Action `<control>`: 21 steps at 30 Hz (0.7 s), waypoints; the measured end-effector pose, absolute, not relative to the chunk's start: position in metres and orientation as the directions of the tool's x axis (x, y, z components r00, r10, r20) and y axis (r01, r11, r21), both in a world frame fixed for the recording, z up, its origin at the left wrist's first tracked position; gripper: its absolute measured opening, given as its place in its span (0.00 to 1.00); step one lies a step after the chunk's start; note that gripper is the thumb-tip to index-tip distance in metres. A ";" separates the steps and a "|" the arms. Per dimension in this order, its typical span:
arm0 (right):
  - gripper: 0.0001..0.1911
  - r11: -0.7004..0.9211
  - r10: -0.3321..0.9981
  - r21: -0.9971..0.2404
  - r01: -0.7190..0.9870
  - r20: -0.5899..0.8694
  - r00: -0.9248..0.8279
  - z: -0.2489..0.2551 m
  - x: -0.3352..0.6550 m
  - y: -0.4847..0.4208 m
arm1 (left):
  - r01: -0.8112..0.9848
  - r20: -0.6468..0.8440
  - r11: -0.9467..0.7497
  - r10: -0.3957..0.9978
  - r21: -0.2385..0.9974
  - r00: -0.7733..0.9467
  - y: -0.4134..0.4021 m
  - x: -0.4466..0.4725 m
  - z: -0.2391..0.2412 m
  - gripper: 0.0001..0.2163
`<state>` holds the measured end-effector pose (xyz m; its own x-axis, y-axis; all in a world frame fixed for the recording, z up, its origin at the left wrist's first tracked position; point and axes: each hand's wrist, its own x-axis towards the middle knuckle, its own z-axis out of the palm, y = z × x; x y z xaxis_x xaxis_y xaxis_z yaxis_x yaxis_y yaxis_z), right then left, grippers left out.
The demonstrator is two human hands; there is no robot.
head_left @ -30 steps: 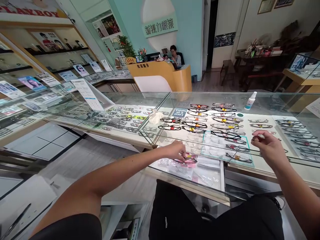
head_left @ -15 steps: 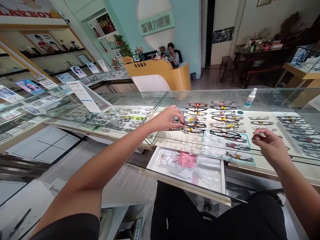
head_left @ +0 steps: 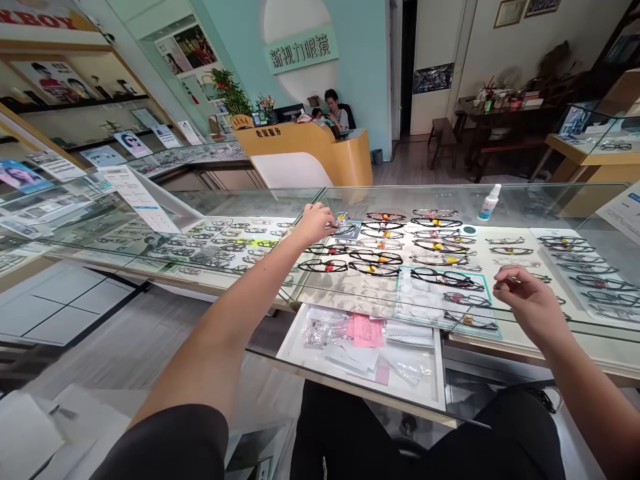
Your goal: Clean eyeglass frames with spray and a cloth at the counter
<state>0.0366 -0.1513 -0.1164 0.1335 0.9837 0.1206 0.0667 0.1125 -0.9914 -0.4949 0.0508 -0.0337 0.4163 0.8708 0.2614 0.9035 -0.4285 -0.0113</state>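
Raised letters on the wall sign [head_left: 304,55] read 新视力眼镜, 收银服务 runs along the curved, wood-toned front desk [head_left: 300,143], and a poster [head_left: 47,17] cut off by the picture's edge shows "KBOY" in red capitals. The print on the folded white card [head_left: 137,200] and on the one white spray bottle [head_left: 489,204] is too small to make out. The person's left hand [head_left: 317,223] has thumb and fingers clamped on one pair of glasses [head_left: 342,217], slim and bearing a yellow spot, just over one dark lettered card [head_left: 349,231] near the corner of the glass display case [head_left: 345,293]. Two dark-framed pairs with red spots [head_left: 325,259] are the nearest spread out below that hand; more frames stand in rows to their right. The right hand [head_left: 525,293] is half curled above the case, thumb and forefinger close together; whether they pinch anything cannot be told. One white drawer [head_left: 290,343] stands open, holding crinkled clear plastic bags [head_left: 325,332], white papers and two pieces of pink paper [head_left: 367,330], one large and one small. Two framed pictures [head_left: 525,10] hang on the far wall.
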 end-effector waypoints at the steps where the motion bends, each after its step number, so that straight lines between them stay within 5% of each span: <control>1: 0.14 0.120 0.983 -0.990 0.068 0.128 0.131 -0.117 0.037 -0.151 | 0.897 0.243 -0.441 0.869 -0.013 0.431 0.051 -0.498 -0.037 0.08; 21: 0.09 0.169 0.976 -0.978 0.123 0.184 0.116 -0.110 0.032 -0.154 | 0.869 0.108 -0.495 0.864 0.006 0.491 0.051 -0.500 -0.033 0.14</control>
